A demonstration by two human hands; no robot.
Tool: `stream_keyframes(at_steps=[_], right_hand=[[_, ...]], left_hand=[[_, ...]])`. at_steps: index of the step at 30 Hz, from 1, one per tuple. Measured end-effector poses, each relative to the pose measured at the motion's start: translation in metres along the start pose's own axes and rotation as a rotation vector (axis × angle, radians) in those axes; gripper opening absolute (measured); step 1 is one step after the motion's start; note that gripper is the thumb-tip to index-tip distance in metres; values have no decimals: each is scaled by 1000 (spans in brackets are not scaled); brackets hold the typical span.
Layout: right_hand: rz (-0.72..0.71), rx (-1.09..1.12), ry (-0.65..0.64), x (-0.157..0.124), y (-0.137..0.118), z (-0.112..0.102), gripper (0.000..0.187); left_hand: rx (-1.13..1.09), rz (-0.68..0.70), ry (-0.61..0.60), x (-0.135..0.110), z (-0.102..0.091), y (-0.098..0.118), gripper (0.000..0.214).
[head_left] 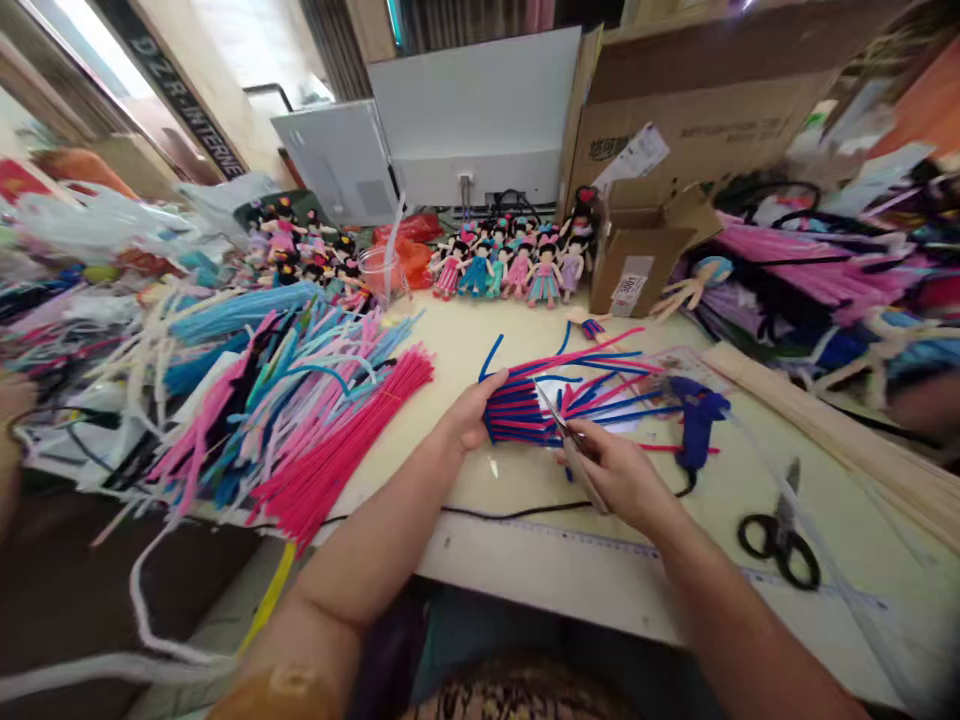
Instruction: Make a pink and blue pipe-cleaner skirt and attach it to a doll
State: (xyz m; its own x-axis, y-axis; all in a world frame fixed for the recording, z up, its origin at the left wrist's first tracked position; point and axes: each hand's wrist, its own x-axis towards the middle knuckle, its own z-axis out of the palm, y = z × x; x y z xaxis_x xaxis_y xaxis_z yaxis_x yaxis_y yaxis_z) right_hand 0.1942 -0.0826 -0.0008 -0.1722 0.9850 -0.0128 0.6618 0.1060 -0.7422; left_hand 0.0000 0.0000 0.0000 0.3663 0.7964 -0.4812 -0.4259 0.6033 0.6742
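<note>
My left hand (471,412) is closed round one end of a bundle of blue and pink pipe cleaners (525,410) that fans out to the right over the pale table (465,340). My right hand (611,472) is closed on a small pair of scissors (562,428), whose blades point into the bundle near my left hand. A blue glue gun (696,420) lies just right of the bundle, with its black cord running along the table's front.
A big heap of pink, blue and white pipe cleaners (300,400) covers the left side. A row of small dolls (510,268) stands at the back before a white box. Cardboard boxes (660,250) sit back right. Black scissors (780,535) and wooden sticks (840,430) lie right.
</note>
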Motion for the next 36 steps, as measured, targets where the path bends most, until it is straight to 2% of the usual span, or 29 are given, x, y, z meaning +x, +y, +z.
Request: stream_keyframes(at_steps=[5,9,12,17,26,32,36], right_hand=[[-15,50,18,-5,2,-3,32],[-30,123,72,-6,5,-1,39],[-17,133,69,-5,7,0,42],[-11,127,79,-3,10,2,40],[-11,76,27,-2,8,0,35],[14,8,-17,-3,1,-3,28],[22,43,-28,-3,-1,-2,29]], left_hand=[[15,152,-26,-8,5,-1,22],[44,312,-85,-14,7,0,28],[86,378,-95,-14,7,0,32],[117,322,-40,-11,7,-3,35],[167,280,-51,-10,5,-3,34],[56,258,-30,-5,2,-5,29],[-5,279,0,-6,4,-5,30]])
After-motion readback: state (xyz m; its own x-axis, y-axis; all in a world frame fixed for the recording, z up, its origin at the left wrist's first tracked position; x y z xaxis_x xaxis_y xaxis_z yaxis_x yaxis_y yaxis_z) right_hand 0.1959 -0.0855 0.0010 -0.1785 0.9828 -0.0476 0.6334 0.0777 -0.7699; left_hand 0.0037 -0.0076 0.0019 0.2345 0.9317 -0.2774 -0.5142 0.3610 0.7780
